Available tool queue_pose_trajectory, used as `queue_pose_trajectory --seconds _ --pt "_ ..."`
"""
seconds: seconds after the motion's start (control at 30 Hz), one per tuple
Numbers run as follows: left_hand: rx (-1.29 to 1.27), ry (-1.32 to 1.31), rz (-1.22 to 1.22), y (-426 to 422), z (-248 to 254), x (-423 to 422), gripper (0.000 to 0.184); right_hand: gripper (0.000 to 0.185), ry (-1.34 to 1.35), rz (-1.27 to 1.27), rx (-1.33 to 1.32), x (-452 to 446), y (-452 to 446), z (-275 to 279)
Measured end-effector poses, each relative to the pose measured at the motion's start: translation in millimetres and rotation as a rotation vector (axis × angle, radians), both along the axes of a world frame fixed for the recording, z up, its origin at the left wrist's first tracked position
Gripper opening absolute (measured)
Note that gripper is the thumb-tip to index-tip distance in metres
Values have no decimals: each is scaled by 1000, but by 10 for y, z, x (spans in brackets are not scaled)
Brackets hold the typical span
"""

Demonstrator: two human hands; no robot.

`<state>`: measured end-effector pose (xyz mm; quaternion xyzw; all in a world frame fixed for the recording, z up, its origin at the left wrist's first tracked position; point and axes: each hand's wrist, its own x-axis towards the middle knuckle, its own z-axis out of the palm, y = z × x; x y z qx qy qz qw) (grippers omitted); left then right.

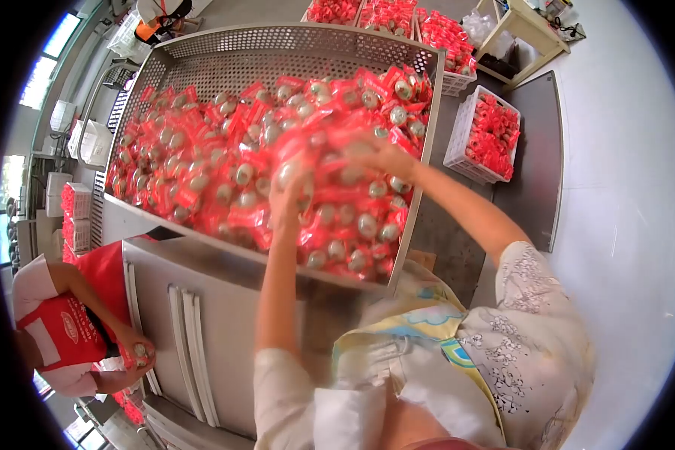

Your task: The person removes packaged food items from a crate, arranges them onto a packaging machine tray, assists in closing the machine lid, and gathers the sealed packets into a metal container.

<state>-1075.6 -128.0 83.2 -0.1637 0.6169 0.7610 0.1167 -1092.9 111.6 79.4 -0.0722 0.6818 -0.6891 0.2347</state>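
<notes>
Red plastic packets (244,174), each with a pale greenish round item showing through, fill a large perforated metal tray (292,37). Both of my arms reach into the heap. My left hand (289,187) is over the middle of the heap, blurred by motion, among the packets. To its right my right hand (375,156) also touches or hovers over packets, with its fingers smeared. Blurred red packets lie between the two hands; whether either hand grips any of them cannot be made out.
White crates (457,159) of red packets stand right of and beyond the tray. At lower left a co-worker in a red apron (71,330) holds a packet beside a metal table (225,322). A wooden stand (529,34) is at upper right.
</notes>
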Motion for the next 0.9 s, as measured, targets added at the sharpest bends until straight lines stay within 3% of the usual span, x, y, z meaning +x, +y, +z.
queue_pose_trajectory --seconds 0.07,0.13,0.17,0.2,0.23,0.3,0.4,0.43,0.5,0.57,0.63,0.73,0.8,0.87,0.9 --pt "-175 134 -135 430 -70 -457 42 80 393 -205 532 -420 519 -407" --pt "-606 528 -128 803 -423 -877 48 91 327 -235 914 -650 817 -204" --pt "-648 461 -245 970 -516 -1025 58 89 464 -250 1087 -780 939 -310" --pt "-688 393 -361 1164 -399 -1119 68 89 482 -202 1128 -916 1065 -431" --pt "-698 316 -444 1325 -231 -1159 67 89 500 -150 1167 -1044 1187 -557" --pt "-982 347 -458 1601 -473 -1286 74 81 486 7 1201 -1195 1365 -680" --pt "-1218 360 -446 1826 -710 -1369 85 74 646 219 1533 -1300 1438 -708" --pt "-1264 363 -432 1880 -756 -1393 85 61 765 110 1556 -1316 1489 -766" --pt "-1342 386 -432 1944 -808 -1418 82 53 692 30 1595 -1464 1586 -818" --pt "-1361 461 -609 1965 -772 -1400 79 38 640 -46 1525 -1527 1596 -821" --pt "-1323 561 -777 1956 -610 -1306 70 38 548 97 1530 -1529 1600 -781" --pt "-1190 937 -676 1790 -866 -1314 72 43 537 271 1635 -1437 1613 -681" --pt "-1146 599 -716 1805 -865 -1412 86 46 573 268 1725 -1467 1623 -788" --pt "-1284 499 -719 1875 -711 -1472 85 43 540 180 1729 -1651 1610 -838" --pt "-1232 532 -638 1894 -686 -1423 83 42 549 148 1697 -1713 1609 -829"
